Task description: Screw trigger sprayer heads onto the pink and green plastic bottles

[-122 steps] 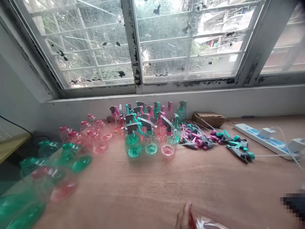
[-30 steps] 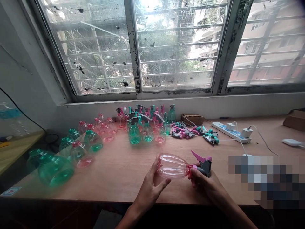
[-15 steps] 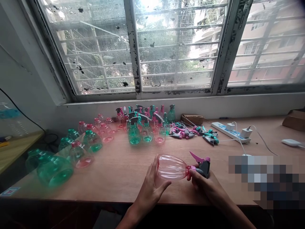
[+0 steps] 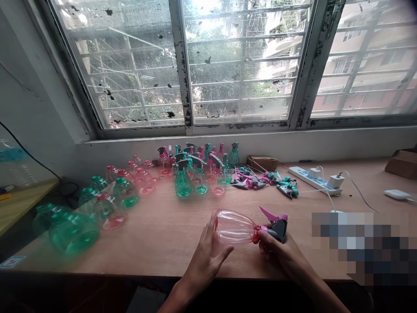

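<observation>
A clear pink spray bottle (image 4: 235, 227) lies sideways in the air above the near part of the table, its base toward the left. My left hand (image 4: 208, 254) cups the base, fingers behind it and thumb stretched out below. At the neck, my right hand (image 4: 276, 248) has its thumb and fingers closed around the pink collar, where the grey-and-pink trigger sprayer (image 4: 277, 227) meets the bottle. The sprayer's pink lever points up and left. Some of the right fingers are hidden under the sprayer.
Open pink and green bottles (image 4: 126, 191) stand at the left. Several bottles with sprayers (image 4: 183, 180) are grouped at the back middle, beside a pile of loose trigger sprayers (image 4: 250, 179). A power strip (image 4: 314, 180) with cables lies at the right, and a cardboard box (image 4: 402, 163) is farther right.
The right fingers shift slightly at the bottle's neck. Bottle and left hand stay almost in place.
</observation>
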Tool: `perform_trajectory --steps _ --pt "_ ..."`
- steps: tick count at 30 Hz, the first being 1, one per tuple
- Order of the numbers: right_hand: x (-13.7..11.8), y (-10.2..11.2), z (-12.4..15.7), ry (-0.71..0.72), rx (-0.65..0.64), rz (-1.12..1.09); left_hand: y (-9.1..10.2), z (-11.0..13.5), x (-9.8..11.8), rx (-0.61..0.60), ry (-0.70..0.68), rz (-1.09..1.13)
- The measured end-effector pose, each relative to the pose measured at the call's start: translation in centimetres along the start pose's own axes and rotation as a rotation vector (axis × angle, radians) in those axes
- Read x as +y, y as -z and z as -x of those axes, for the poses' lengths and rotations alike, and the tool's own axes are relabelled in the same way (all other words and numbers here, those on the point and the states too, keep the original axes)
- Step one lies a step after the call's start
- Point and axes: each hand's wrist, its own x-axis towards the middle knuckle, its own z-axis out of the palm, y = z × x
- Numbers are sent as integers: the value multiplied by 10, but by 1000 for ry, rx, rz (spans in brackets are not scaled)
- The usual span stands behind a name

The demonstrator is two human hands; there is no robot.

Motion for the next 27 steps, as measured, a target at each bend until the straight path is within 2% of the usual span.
perform_trajectory --steps 6,13,21,27 --pt "0 1 0 39 -62 113 3 -2 4 5 50 15" --pt "0 -1 -1 -1 -42 -1 1 -1 -3 4 22 5" --pt "4 4 -2 -1 -34 92 4 -3 8 -22 78 78" --pt "-1 1 0 -12 -24 13 2 -1 -1 -9 34 42"
